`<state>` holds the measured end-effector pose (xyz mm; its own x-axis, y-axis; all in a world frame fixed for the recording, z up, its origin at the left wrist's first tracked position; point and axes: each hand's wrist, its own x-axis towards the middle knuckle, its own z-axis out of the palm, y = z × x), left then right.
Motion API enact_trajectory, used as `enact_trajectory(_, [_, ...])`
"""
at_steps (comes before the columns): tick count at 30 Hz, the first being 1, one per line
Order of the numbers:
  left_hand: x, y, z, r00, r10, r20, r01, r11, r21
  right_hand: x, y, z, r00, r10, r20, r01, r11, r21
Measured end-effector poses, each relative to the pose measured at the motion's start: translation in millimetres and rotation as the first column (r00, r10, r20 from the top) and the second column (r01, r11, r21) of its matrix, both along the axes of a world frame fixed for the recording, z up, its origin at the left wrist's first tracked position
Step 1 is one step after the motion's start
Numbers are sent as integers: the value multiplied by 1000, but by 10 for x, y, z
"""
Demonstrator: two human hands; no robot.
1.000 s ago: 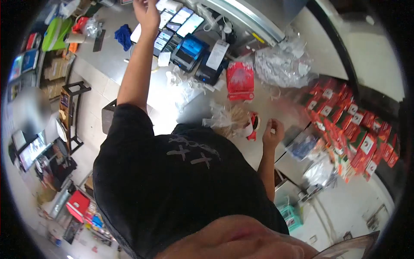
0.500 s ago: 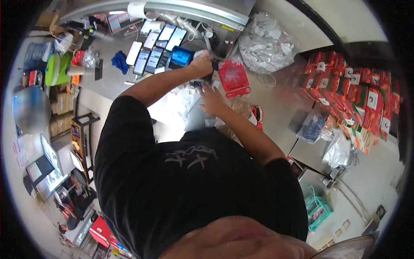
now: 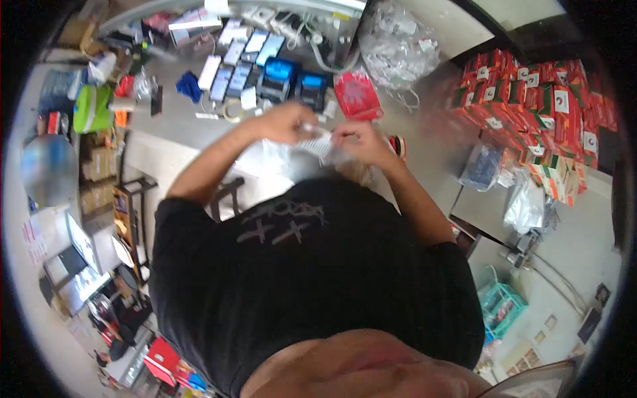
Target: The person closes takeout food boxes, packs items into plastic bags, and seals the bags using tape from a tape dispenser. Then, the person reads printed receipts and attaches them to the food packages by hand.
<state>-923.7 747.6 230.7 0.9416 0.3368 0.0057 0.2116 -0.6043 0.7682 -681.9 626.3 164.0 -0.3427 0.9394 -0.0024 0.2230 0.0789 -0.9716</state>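
Observation:
My left hand (image 3: 286, 123) is closed, its fingers pinching a white slip with grey lines (image 3: 317, 144), which looks like printed paper. On the other side, my right hand (image 3: 363, 142) has its fingertips pressed together at the slip's right end. Just below it hangs a blurred clear plastic bag (image 3: 275, 152), close against my black shirt; whether the slip touches the bag I cannot tell. Beyond my hands stand two blue-and-black devices like small label printers, one on the left (image 3: 277, 74) and one on the right (image 3: 310, 89). A red packet (image 3: 357, 95) lies right of them.
Several phones (image 3: 237, 81) lie in rows on the grey table (image 3: 174, 123), near a dark blue cloth (image 3: 188, 87). A big bag of clear plastic (image 3: 398, 50) sits at the back. Red boxes (image 3: 531, 99) are stacked on the right. A teal basket (image 3: 502, 310) is lower right.
My left hand has come away from the printers, back toward my body, with the white slip. My right hand has moved slightly right and pinched its fingers. The right printer is now uncovered.

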Motion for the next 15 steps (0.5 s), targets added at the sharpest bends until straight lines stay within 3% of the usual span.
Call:
enact_trajectory(2, [22,-29,319,999,-18,-36,12,985,-170,99,-185,665,995,-86,49,94,976,-199])
enact_trajectory(4, [40,-27,625,986,-55,-160,22,980,-199,124,-459,1110,975,-223,2,217,945,-245])
enact_trajectory(5, [52,-66,803,992,-52,-116,25,975,-223,149,-622,1238,955,-298,-16,283,922,-265])
enact_trajectory(8, [95,-103,1056,992,-125,-14,120,974,-191,338,-1138,1401,892,-450,-51,431,878,-208])
enact_trajectory(11, [257,-219,1338,989,-47,-139,25,987,-158,443,-1695,1634,830,-558,8,551,817,-172])
enact_trajectory(12, [367,-303,1684,957,-91,-277,61,991,-118,467,-1885,1686,808,-589,17,584,796,-157])
enact_trajectory(14, [612,-500,1883,986,-96,-134,74,984,-161,514,-2224,1786,760,-649,16,646,754,-122])
enact_trajectory(15, [740,-585,1983,980,-110,-165,90,988,-124,534,-2392,1851,738,-674,17,671,732,-121])
